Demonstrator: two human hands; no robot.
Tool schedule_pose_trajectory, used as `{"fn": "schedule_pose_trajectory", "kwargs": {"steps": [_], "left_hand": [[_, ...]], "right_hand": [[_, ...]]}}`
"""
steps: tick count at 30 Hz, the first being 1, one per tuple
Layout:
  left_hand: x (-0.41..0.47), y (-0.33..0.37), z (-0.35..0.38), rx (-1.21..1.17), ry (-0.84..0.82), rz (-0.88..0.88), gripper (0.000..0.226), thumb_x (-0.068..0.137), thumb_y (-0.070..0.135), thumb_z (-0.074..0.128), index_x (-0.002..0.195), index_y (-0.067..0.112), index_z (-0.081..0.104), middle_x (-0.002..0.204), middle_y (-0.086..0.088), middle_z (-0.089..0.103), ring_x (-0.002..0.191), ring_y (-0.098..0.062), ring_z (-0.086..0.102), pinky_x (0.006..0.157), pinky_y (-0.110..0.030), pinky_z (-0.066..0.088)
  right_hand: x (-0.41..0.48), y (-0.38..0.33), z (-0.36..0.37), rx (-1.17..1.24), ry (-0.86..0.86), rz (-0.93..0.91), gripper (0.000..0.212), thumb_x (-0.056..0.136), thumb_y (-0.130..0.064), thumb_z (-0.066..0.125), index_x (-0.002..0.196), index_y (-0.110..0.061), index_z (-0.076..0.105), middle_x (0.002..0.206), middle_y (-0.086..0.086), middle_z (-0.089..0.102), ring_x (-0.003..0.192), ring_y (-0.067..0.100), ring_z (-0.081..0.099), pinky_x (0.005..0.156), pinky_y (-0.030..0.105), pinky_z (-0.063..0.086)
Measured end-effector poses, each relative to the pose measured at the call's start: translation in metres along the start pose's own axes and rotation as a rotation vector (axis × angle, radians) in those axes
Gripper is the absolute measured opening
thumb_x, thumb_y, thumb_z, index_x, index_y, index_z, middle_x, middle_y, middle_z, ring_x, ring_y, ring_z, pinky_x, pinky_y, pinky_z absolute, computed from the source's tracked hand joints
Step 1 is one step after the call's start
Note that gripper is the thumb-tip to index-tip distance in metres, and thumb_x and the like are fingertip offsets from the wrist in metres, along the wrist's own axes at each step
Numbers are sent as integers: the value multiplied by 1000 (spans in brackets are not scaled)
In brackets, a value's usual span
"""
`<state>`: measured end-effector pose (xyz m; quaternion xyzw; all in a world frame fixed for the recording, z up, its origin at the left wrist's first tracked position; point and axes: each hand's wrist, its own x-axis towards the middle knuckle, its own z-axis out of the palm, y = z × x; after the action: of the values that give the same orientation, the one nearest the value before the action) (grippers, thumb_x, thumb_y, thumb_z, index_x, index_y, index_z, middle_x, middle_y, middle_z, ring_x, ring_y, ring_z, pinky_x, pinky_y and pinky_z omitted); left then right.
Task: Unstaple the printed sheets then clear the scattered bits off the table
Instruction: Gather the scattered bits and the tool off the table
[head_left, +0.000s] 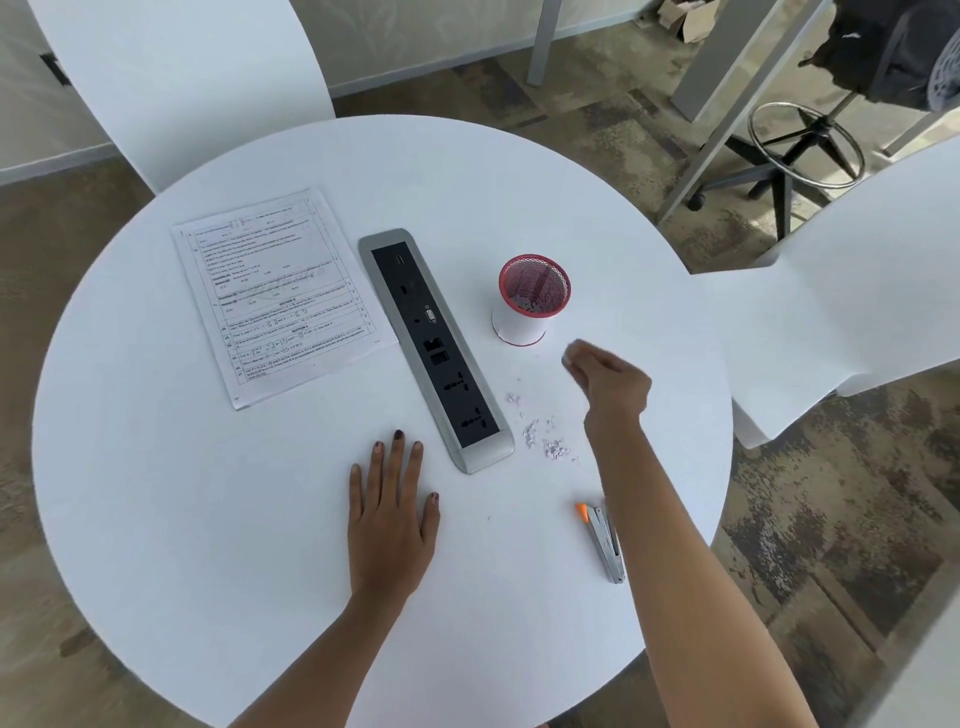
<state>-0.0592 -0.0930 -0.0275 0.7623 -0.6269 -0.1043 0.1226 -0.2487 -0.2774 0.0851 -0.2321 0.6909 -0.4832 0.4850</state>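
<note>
The printed sheets (275, 296) lie flat on the left half of the round white table (208, 571). Small pale paper bits (543, 439) are scattered right of the power strip. A red mesh cup (532, 296) stands upright behind them with some bits inside. My right hand (608, 376) hovers blurred between the bits and the cup, fingers pinched together; what they hold is too small to tell. My left hand (392, 512) rests flat on the table, fingers spread. A metal stapler (605, 540) with an orange tip lies by my right forearm.
A grey and black power strip (434, 343) is set into the table's middle, running diagonally. White chairs stand at the back left (171, 78) and at the right (841, 291). An office stool base (800, 140) stands on the floor beyond.
</note>
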Motion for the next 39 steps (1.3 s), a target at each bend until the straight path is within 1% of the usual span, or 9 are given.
{"fn": "schedule_pose_trajectory", "kwargs": {"steps": [4, 8, 11, 14, 18, 25, 29, 34, 39], "left_hand": [[0, -1, 0, -6, -1, 2, 59, 98, 35, 33, 154, 17, 28, 163, -5, 21, 151, -27, 21, 121, -51, 19], [0, -1, 0, -12, -4, -1, 59, 97, 34, 35, 154, 18, 27, 164, -4, 20, 151, -26, 19, 122, -51, 18], [0, -1, 0, -9, -6, -1, 59, 97, 33, 35, 154, 18, 27, 164, -4, 19, 152, -26, 18, 122, -51, 19], [0, -1, 0, -10, -6, 1, 59, 98, 33, 36, 154, 18, 27, 164, -4, 19, 152, -26, 17, 122, -51, 19], [0, -1, -1, -6, 1, 0, 59, 97, 31, 36, 154, 18, 28, 164, -5, 20, 151, -26, 19, 121, -51, 19], [0, 0, -1, -5, 5, 5, 58, 98, 32, 36, 153, 17, 29, 164, -5, 20, 151, -27, 20, 121, -51, 20], [0, 0, -1, 1, 1, 5, 57, 98, 32, 33, 153, 16, 29, 164, -6, 21, 151, -27, 20, 121, -52, 21], [0, 0, -1, 13, -9, 4, 57, 99, 32, 32, 153, 16, 28, 164, -6, 20, 151, -28, 20, 121, -52, 21], [0, -1, 1, 20, -3, 9, 57, 99, 31, 33, 154, 16, 28, 164, -7, 20, 151, -29, 19, 120, -53, 22]], "right_hand": [[10, -44, 32, -89, 23, -211, 12, 64, -9, 75, 63, -21, 77, 64, -1, 74, 64, 14, 72, 85, 26, 56], [15, -70, 62, -372, 17, -513, 16, 70, -4, 64, 68, -15, 76, 63, -3, 71, 55, 2, 61, 60, 3, 40], [27, -68, 73, -614, -43, -692, 18, 71, 4, 55, 66, -6, 69, 63, 8, 70, 62, 23, 65, 62, 12, 46], [35, -63, 75, -775, -56, -792, 18, 68, 11, 52, 69, 0, 66, 68, 17, 69, 69, 35, 64, 64, 41, 53], [36, -61, 75, -800, -13, -903, 15, 72, 8, 57, 71, -3, 68, 72, 10, 70, 69, 26, 63, 62, 30, 48], [3, -38, 53, -640, -6, -921, 14, 75, 7, 57, 75, -4, 64, 71, 10, 65, 66, 24, 60, 61, 30, 46], [-40, 11, 27, -603, -178, -830, 23, 76, 13, 57, 81, -6, 68, 75, 2, 67, 69, 15, 59, 65, 10, 41], [-78, 76, -2, -811, -332, -621, 39, 63, 16, 72, 92, -9, 62, 86, -2, 54, 80, 16, 49, 71, 0, 33], [-89, 107, -20, -1104, -335, -573, 77, 47, -5, 90, 112, -10, 49, 105, 7, 42, 91, 19, 34, 79, 18, 28]]}}
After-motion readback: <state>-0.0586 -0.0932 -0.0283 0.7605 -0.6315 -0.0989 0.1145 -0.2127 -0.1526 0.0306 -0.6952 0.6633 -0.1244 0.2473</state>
